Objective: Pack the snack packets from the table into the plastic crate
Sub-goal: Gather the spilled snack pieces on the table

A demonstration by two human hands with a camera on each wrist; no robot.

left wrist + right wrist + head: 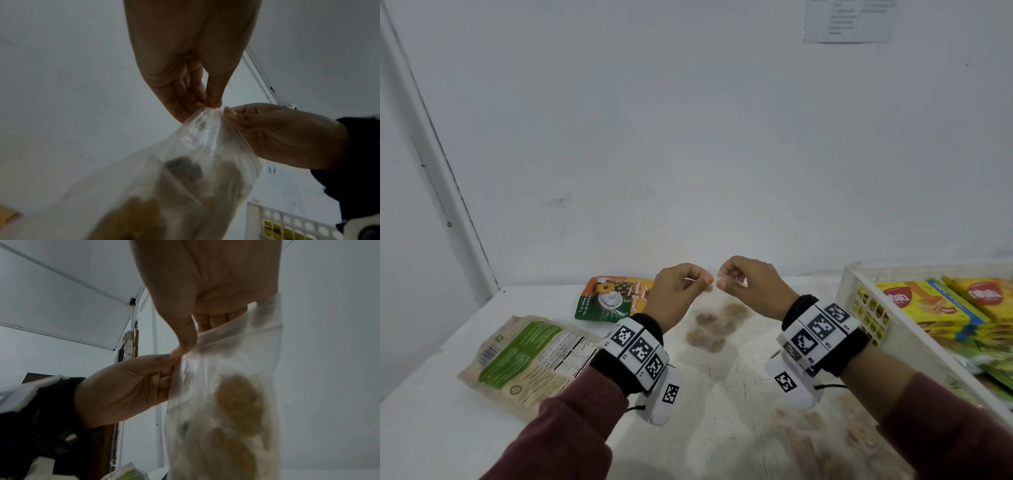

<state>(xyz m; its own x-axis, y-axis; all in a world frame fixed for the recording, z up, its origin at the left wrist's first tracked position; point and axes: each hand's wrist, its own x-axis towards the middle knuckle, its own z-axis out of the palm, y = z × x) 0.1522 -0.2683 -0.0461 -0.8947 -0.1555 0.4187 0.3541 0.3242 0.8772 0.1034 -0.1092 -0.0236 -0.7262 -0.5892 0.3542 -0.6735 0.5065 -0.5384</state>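
A clear plastic bag of round brown biscuits [710, 322] hangs above the table, held up by its top edge. My left hand [681, 291] pinches that edge on the left and my right hand [746, 284] pinches it on the right, fingertips almost touching. The left wrist view shows the bag [195, 162] dangling below the left hand [211, 100], with the right hand [267, 129] beside it. From the right wrist the bag [226, 394] fills the lower right. The white plastic crate [866, 291] stands at the right with yellow wafer packets [928, 305] inside.
On the white table [431, 411] lie a beige-and-green packet [527, 356] at the left and an orange-and-green biscuit pouch [613, 298] behind it. More biscuits show blurred through clear plastic near the front right [825, 431]. A white wall stands close behind.
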